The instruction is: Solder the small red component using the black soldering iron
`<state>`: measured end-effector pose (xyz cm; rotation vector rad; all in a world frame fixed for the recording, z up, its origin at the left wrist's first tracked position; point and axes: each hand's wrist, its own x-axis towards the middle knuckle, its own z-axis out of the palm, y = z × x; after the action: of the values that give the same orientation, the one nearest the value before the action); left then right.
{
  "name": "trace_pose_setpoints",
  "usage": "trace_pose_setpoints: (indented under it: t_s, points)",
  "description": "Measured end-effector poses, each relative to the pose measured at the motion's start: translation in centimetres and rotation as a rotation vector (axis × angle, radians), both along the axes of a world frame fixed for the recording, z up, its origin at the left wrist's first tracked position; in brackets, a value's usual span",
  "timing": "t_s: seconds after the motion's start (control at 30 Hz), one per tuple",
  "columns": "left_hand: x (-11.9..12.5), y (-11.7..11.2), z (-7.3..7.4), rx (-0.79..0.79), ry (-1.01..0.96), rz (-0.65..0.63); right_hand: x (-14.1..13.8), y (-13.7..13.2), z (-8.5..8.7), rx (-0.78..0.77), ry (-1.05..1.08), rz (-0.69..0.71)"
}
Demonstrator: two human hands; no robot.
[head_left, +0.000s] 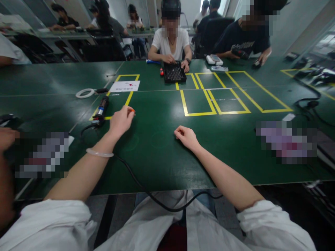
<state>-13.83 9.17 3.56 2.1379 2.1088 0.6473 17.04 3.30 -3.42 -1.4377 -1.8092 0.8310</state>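
Note:
My left hand (121,120) is closed above the green table, beside the left yellow tape outline. Between its thumb and fingers a small orange thing (133,111) pokes out, too small to name. To the left of that hand lies a black tool with a cylindrical body (102,106), blue and red bands and a black cable. My right hand (187,137) is curled closed, low over the table and in front of the middle tape outlines. Its fingers hide whatever may be in them.
A printed sheet (125,86) and a white cable loop (85,93) lie at the left. Across the table (162,174), a person handles a black tray (175,78) of small parts. Yellow tape outlines (201,114) mark the right. A black cable (133,176) crosses the near edge.

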Motion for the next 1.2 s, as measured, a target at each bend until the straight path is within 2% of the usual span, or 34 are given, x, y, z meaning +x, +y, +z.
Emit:
trace_pose_setpoints:
  t_s: [0.07,0.17,0.23,0.3,0.5,0.63,0.77,1.2]
  points:
    - [4.3,-0.8,-0.4,-0.076,-0.271,-0.222,0.1,0.1,-0.4,-0.006,0.108,0.045]
    - [9.7,-2.3,-1.5,-0.228,-0.597,-0.427,0.2,0.3,-0.7,-0.047,0.328,0.152]
    - [12.0,-3.2,-2.5,-0.278,-0.733,-0.506,0.2,0.3,-0.6,-0.098,0.463,0.221]
    - [13.1,-3.9,-3.3,-0.296,-0.828,-0.565,0.2,0.3,-0.5,-0.136,0.549,0.28]
    - [12.4,-4.6,-4.9,-0.475,-0.944,-0.678,-0.1,0.1,-0.2,-0.13,0.605,0.312]
    - [12.2,-4.4,-5.7,-0.507,-1.042,-0.631,0.0,0.1,-0.4,-0.12,0.574,0.355]
    - [12.3,-4.0,-6.4,-0.509,-1.135,-0.567,0.3,0.3,-0.6,-0.05,0.521,0.309]
    - [12.4,-4.2,-6.1,-0.505,-1.094,-0.596,0.6,0.6,-1.2,-0.016,0.49,0.28]
